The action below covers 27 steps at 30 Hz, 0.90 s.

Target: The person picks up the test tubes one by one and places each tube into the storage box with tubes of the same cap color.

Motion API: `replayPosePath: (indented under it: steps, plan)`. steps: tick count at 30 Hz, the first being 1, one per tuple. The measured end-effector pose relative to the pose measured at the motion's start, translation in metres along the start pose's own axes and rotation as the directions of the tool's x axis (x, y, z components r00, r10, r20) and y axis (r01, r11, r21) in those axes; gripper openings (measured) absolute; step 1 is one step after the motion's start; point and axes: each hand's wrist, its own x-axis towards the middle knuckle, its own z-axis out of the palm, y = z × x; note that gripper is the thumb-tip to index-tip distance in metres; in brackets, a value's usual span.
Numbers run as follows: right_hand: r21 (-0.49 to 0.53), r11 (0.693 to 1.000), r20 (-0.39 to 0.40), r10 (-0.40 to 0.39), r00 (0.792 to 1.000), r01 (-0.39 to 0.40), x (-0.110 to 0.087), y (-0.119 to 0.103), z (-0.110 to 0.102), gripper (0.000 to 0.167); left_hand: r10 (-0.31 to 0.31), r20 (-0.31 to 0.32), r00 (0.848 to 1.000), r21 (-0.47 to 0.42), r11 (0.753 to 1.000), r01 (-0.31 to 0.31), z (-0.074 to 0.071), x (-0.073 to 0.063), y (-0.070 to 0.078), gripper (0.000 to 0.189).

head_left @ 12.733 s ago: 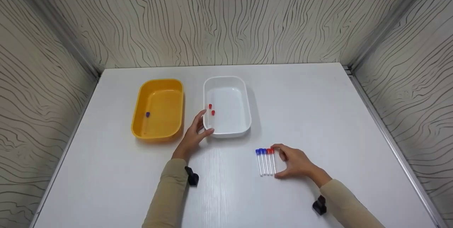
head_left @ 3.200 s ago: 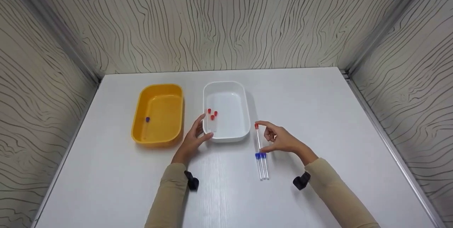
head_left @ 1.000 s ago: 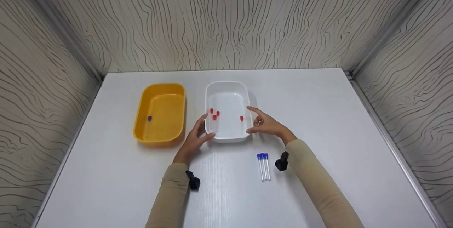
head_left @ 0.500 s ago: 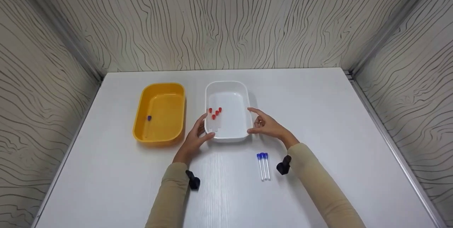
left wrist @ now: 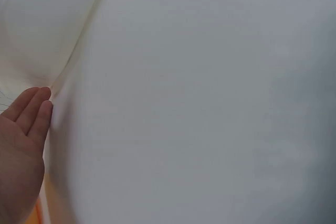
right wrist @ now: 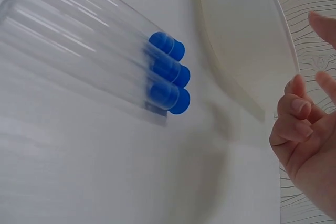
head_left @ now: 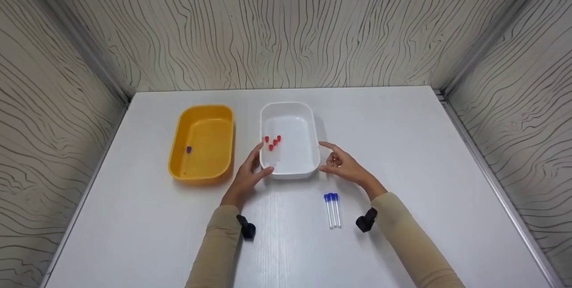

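My left hand [head_left: 246, 176] rests on the near left corner of the white bin [head_left: 297, 156]. In the left wrist view its straight fingers [left wrist: 32, 109] touch the bin's outer wall. Several red-capped clear tubes [head_left: 275, 142] lie inside at the left. Beside the right rim is my right hand [head_left: 348, 167], holding nothing. Its thumb and index finger are spread, the other fingers curled, as the right wrist view [right wrist: 310, 140] shows. Three blue-capped clear tubes [head_left: 332, 211] lie side by side on the table, nearer than the right hand.
A yellow bin [head_left: 210, 145] stands left of the white one, with one blue-capped tube [head_left: 188, 150] in it. Both bins sit on a white table [head_left: 286, 234]. Patterned panels [head_left: 286, 28] rise behind and at both sides.
The red-capped tubes from the table row are now in the white bin. The last one has rolled left to the others. My right hand has drawn back slightly rightward; the left stays.
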Motion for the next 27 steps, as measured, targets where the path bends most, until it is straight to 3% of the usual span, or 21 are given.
replayPosePath:
  steps: [5, 14, 23, 27]
  plan:
    - [0.014, 1.000, -0.007, -0.022, 1.000, 0.022, -0.006, 0.015, 0.003, 0.070, 0.043, 0.012, 0.999, 0.027, 0.999, -0.043, 0.004, 0.002, 0.001, 0.080]
    - [0.038, 0.996, 0.000, -0.079, 0.997, 0.079, -0.018, 0.041, 0.008, 0.066, 0.047, -0.002, 0.999, 0.032, 0.998, -0.047, 0.010, 0.004, 0.003, 0.080]
    - [0.025, 0.996, -0.009, -0.087, 0.996, 0.087, -0.046, 0.021, 0.009, 0.054, 0.034, -0.051, 0.998, 0.033, 0.999, -0.032, 0.013, -0.002, 0.008, 0.079]
    - [0.020, 0.995, -0.001, -0.095, 0.995, 0.095, -0.054, 0.027, 0.010, 0.051, 0.054, -0.071, 0.996, 0.040, 0.998, -0.051, 0.012, -0.011, 0.010, 0.072]
